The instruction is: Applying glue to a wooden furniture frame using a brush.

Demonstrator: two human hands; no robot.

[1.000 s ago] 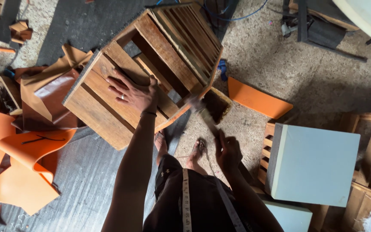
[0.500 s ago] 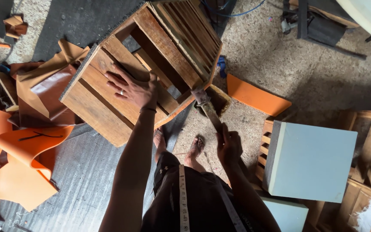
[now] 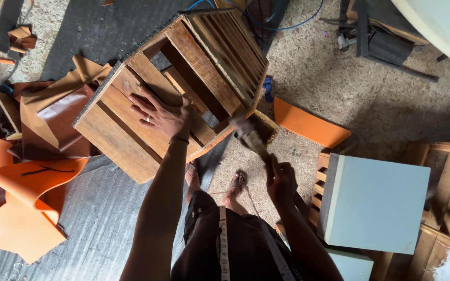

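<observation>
Two hands work on one slatted brown wooden crate frame point(image 3: 183, 83) tipped on the concrete floor point(image 3: 381, 93).

Nothing shows inside its open compartments except bare slats. Left hand point(image 3: 161, 114) lies flat and spread on the crate's planks; right hand point(image 3: 281, 181) is closed around a blurred hammer point(image 3: 251, 138) whose head sits at the crate's lower corner, nearer the wood than a second ago. Orange leather sheets point(image 3: 16, 208) lie to the left, a grey foam-topped block point(image 3: 376, 203) to the right.
</observation>
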